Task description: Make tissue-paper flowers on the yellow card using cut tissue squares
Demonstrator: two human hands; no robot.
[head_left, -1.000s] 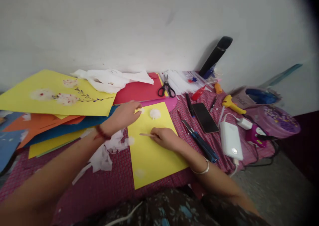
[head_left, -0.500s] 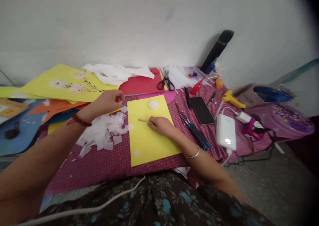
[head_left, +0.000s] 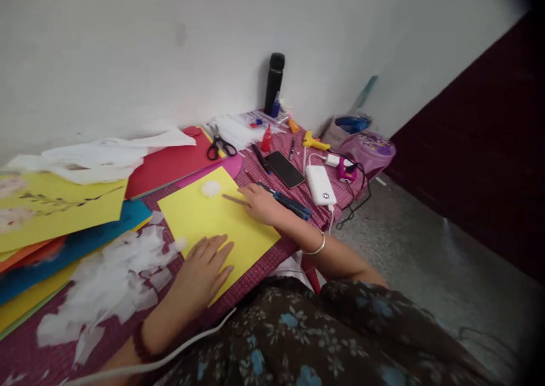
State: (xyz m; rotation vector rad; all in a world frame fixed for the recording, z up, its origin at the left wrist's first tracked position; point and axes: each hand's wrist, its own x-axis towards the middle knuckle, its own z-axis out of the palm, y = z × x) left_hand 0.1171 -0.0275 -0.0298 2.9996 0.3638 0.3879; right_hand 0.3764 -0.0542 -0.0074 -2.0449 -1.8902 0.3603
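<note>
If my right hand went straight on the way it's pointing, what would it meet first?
Probably the round white patch on the yellow sheet, beyond the thin stick in the right hand; depth is unclear.

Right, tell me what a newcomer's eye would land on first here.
Probably the bright yellow sheet in mid-view, a white puff near its far edge. The left hand is spread over its left edge, and the right hand holds a thin stick. Next, perhaps, the tall black bottle standing by the wall.

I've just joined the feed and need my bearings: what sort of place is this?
Likely a craft workspace, perhaps at home: there's a yellow sheet, scissors and what looks like a glue gun.
</note>
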